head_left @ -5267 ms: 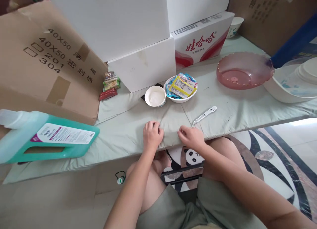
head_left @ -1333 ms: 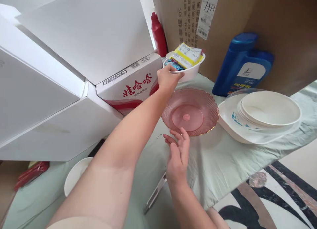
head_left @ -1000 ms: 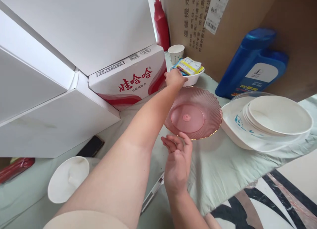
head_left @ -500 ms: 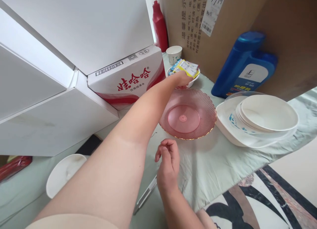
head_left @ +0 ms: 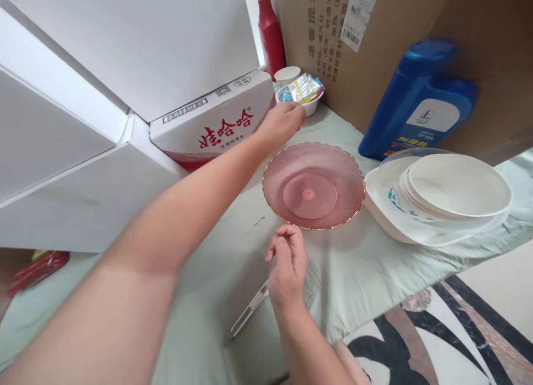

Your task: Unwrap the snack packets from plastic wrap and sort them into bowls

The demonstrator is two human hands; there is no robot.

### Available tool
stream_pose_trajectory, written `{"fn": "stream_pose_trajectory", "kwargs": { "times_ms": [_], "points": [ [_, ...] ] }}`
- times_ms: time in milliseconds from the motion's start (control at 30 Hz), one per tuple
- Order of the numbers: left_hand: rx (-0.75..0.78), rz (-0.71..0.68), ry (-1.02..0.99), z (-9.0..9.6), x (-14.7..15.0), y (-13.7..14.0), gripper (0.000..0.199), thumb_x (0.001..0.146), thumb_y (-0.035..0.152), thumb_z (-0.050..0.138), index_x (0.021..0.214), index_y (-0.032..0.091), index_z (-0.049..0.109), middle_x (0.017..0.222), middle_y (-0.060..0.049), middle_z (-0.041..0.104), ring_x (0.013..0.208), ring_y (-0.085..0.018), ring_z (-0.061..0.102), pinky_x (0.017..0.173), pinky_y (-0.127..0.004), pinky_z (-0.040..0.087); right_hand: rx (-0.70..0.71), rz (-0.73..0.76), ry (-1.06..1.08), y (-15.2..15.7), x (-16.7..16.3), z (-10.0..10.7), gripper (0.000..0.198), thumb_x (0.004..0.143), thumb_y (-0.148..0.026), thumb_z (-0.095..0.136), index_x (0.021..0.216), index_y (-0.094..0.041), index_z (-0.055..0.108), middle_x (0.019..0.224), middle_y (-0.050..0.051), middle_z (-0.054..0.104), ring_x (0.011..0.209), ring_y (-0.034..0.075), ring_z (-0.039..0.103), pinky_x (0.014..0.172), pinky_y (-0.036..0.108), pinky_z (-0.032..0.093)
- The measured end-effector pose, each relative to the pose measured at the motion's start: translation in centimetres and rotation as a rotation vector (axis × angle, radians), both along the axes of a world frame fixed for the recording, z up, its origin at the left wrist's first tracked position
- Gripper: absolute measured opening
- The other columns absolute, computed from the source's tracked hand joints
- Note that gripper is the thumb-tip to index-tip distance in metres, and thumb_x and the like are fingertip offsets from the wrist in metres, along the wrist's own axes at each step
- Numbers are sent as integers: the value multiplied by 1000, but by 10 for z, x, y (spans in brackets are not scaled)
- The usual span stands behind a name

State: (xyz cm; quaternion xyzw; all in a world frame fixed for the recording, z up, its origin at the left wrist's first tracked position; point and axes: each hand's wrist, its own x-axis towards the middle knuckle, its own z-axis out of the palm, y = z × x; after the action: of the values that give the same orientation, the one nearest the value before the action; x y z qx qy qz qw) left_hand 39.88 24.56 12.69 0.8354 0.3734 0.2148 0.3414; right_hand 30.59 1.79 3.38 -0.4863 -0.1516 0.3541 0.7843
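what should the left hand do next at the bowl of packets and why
I'd probably ease the left hand gently back from the bowl. The bowl appears to sit upright on the cloth, in front of a white cup, with packets piled above its rim, so a bump might spill some. Whether the hand touches it is unclear.

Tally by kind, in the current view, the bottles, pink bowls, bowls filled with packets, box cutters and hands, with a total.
Bottles: 2 (red bottle, blue bottle)
Pink bowl: 1
Bowl of packets: 1
Box cutter: 1
Hands: 2 (left hand, right hand)
Total: 7
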Motion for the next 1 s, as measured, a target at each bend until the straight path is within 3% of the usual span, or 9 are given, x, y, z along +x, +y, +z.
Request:
{"fn": "stream_pose_trajectory", "kwargs": {
  "times_ms": [167, 267, 400, 500, 567, 633, 800, 900, 1000],
  "points": [
    [233, 185, 163, 57, -161, -89, 18, 85, 38, 55, 88, 27, 69, 96, 0, 72, 103, -26, 65, 95, -42, 52, 0, 0, -6, -8, 3, -1, 8, 89, -29, 50, 91, -22, 52, 65, -7, 49, 53, 9, 47, 54, 25, 37],
    [349, 397, 336, 69, -263, -131, 14, 83, 39, 55, 89, 34, 67, 104, 6, 72, 106, -24, 65, 102, -43, 50, 17, 11, -42, -13, 1, -3, 6, 88, -28, 51, 90, -22, 51, 64, -7, 47, 52, 9, 46, 54, 25, 36],
    [325, 595, 428, 45, -368, -165, 24, 79, 45, 60, 99, 34, 67, 134, 2, 64, 127, -29, 58, 111, -50, 45, 8, 40, -106, -15, -11, -5, 6, 87, -27, 50, 89, -22, 51, 63, -7, 45, 51, 10, 44, 54, 27, 35],
    [83, 535, 585, 11, -401, -180, 60, 64, 51, 76, 122, 39, 64, 159, 2, 43, 143, -38, 44, 114, -58, 42, -5, 64, -142, -15, -23, -4, 6, 86, -27, 49, 90, -22, 50, 63, -7, 45, 51, 11, 44, 54, 27, 35],
    [26, 483, 596, -8, -403, -185, 61, 61, 50, 79, 120, 42, 66, 162, 6, 37, 144, -42, 42, 112, -60, 44, -21, 83, -172, -15, -30, -3, 7, 87, -28, 50, 91, -23, 50, 63, -7, 46, 52, 11, 45, 56, 28, 36],
    [85, 509, 548, -19, -396, -184, 45, 65, 47, 77, 109, 40, 70, 160, 9, 39, 143, -42, 44, 112, -61, 45, -47, 108, -199, -15, -34, -2, 7, 88, -30, 50, 91, -23, 51, 63, -8, 46, 54, 12, 45, 58, 29, 36],
    [247, 545, 449, -2, -353, -159, 40, 68, 48, 74, 107, 41, 69, 157, 8, 41, 142, -41, 45, 112, -57, 46, -62, 125, -179, -9, -34, -1, 9, 91, -31, 50, 93, -23, 52, 66, -7, 46, 57, 12, 44, 60, 29, 37],
    [360, 391, 354, 23, -284, -126, 42, 71, 44, 73, 112, 37, 68, 155, 1, 44, 143, -36, 45, 114, -49, 46, -74, 123, -132, -7, -33, -1, 9, 91, -31, 50, 92, -23, 52, 67, -6, 45, 58, 12, 44, 60, 28, 37],
    [429, 178, 237, 41, -180, -80, 47, 70, 44, 78, 114, 35, 66, 153, 0, 46, 146, -33, 39, 119, -47, 38, -103, 145, -105, -6, -31, -2, 9, 91, -31, 49, 92, -22, 53, 69, -6, 46, 60, 12, 44, 59, 27, 37]
  ]
}}
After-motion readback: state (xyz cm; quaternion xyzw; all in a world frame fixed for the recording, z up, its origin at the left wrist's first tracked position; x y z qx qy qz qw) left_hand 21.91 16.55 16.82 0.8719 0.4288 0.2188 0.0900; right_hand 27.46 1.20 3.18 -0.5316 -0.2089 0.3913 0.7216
